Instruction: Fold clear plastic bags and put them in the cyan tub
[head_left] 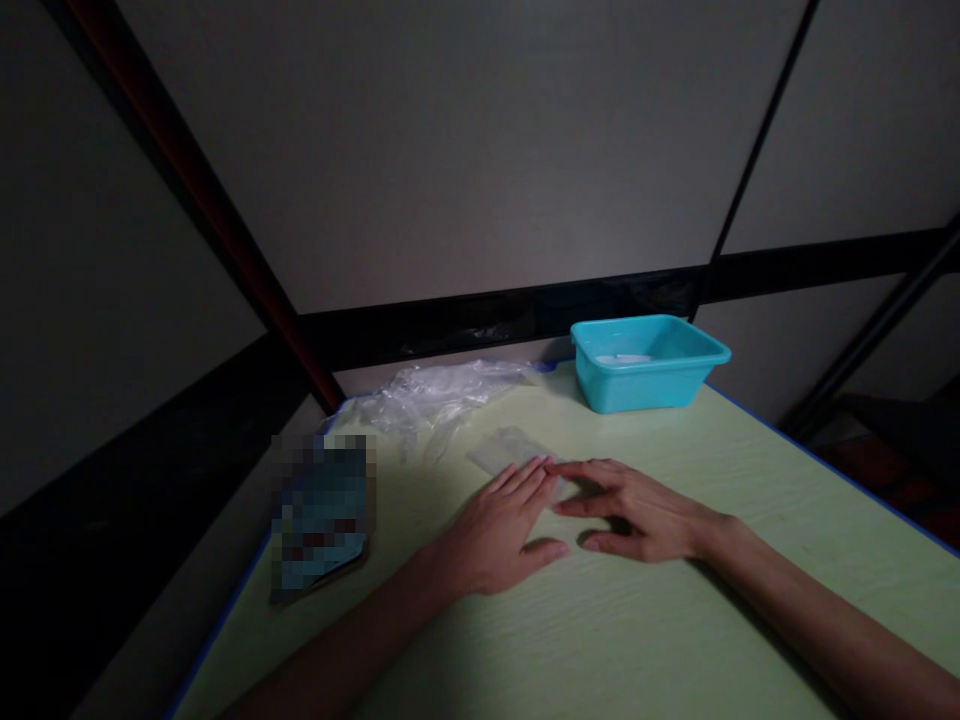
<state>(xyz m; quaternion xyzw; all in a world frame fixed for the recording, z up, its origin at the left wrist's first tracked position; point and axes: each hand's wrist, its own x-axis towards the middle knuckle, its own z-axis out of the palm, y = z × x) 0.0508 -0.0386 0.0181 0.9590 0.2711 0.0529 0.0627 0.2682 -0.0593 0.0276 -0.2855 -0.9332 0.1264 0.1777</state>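
Observation:
A small clear plastic piece [514, 446] lies flat on the pale green table [600, 640]. My left hand [506, 530] rests over its near part, palm down, with the fingers stretched out and the thumb apart. Coming from the right, my right hand [634, 510] has its fingers spread, and its index fingertip meets the fingertips of my left hand at the edge of the plastic. Nothing shows in the grasp of either hand. What lies beneath my left palm is hidden.
Crumpled clear plastic [442, 390] lies along the table's back left. A turquoise basin [649, 385] with something whitish inside stands at the back right. A blurred-out object [322, 520] is at the left edge. Behind the table rises a grey panelled wall [487, 150].

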